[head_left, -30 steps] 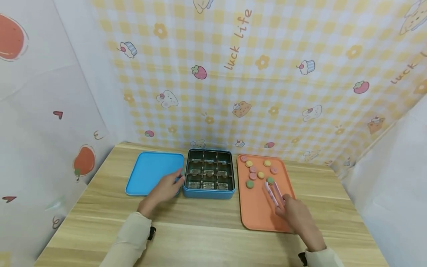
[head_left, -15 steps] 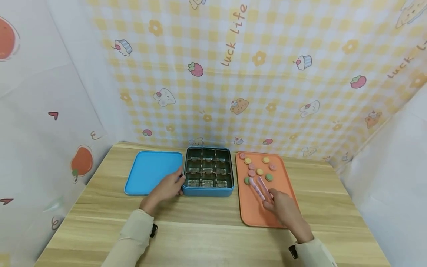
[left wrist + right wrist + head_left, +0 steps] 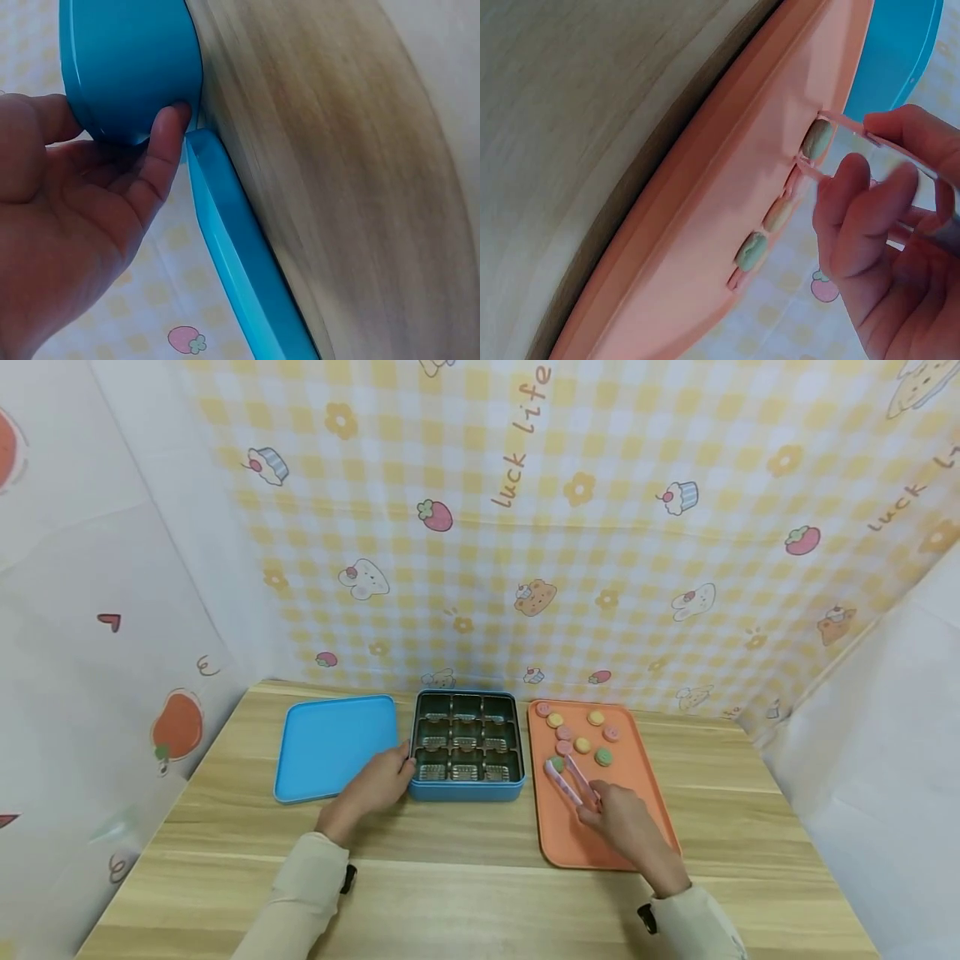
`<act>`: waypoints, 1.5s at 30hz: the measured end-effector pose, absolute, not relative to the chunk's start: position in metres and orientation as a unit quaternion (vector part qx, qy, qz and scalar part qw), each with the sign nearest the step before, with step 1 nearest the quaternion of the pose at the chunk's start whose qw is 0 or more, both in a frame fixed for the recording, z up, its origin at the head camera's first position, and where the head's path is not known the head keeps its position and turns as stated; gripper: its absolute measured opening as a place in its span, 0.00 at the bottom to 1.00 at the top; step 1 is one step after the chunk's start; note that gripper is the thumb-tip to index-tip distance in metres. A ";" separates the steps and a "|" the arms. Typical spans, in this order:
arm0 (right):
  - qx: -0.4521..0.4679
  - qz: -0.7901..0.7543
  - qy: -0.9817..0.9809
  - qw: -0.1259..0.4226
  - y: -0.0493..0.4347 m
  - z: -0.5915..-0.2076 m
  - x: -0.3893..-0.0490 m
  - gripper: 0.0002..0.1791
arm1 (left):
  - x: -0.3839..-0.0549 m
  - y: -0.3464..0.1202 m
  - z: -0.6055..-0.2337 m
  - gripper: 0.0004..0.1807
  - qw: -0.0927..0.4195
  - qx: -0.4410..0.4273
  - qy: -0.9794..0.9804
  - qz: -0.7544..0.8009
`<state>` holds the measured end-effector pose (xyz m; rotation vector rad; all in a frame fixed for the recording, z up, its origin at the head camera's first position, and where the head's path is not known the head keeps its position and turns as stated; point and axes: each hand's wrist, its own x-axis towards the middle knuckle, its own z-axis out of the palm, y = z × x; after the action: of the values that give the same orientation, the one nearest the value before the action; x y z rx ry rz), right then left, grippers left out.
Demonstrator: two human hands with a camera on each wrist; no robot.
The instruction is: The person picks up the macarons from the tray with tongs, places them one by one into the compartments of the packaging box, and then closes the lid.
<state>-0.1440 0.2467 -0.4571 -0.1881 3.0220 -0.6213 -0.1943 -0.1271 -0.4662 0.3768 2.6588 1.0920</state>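
Note:
My right hand (image 3: 621, 821) grips pink tongs (image 3: 567, 783) over the orange tray. The tongs' tips stand at either side of a green macaron (image 3: 817, 139), nearest the tray's left edge. My left hand (image 3: 381, 779) holds the near left corner of a blue box (image 3: 467, 791), thumb and fingers against its wall in the left wrist view (image 3: 90, 202). Inside the box is a divided insert (image 3: 465, 735) with rows of compartments, with nothing in them. A flat blue lid (image 3: 337, 747) lies left of the box, close to my left hand.
The orange tray (image 3: 570, 843) carries several pink, yellow and green macarons, mostly in its far half; another green macaron (image 3: 603, 757) lies right of the tongs. All stands on a wooden table (image 3: 450, 902) before a checked cloth backdrop (image 3: 480, 552).
My right hand has carried the tongs left, from the right green macaron to the left one. The blue lid has shifted left and turned slightly, while my left hand stays at the box.

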 end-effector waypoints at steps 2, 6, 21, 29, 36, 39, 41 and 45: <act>-0.060 -0.200 0.978 0.023 0.246 -0.458 -0.144 0.05 | -0.193 -0.127 -0.465 0.29 0.117 0.132 0.913 0.369; -0.059 -0.199 0.978 0.025 0.245 -0.459 -0.143 0.05 | -0.192 -0.127 -0.465 0.29 0.107 0.136 0.919 0.355; -0.077 -0.191 0.978 0.013 0.248 -0.458 -0.146 0.06 | -0.189 -0.124 -0.471 0.28 0.068 0.132 0.928 0.343; -0.090 -0.195 0.976 -0.029 0.240 -0.450 -0.158 0.08 | -0.188 -0.122 -0.473 0.28 0.051 0.131 0.932 0.335; -0.094 -0.218 0.971 -0.035 0.224 -0.440 -0.170 0.11 | -0.188 -0.122 -0.477 0.28 0.052 0.129 0.933 0.332; -0.098 -0.218 0.970 -0.036 0.212 -0.437 -0.177 0.17 | -0.187 -0.121 -0.478 0.28 0.054 0.126 0.934 0.330; -0.099 -0.220 0.970 -0.037 0.204 -0.434 -0.181 0.20 | -0.187 -0.121 -0.478 0.28 0.059 0.122 0.935 0.329; -0.103 -0.236 0.966 -0.034 0.187 -0.431 -0.191 0.19 | -0.186 -0.120 -0.477 0.28 0.063 0.116 0.937 0.323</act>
<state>-0.1914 0.1873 -0.4311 -0.3301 3.1016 -0.7579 -0.1860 -0.1198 -0.4769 0.3502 2.8314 0.9744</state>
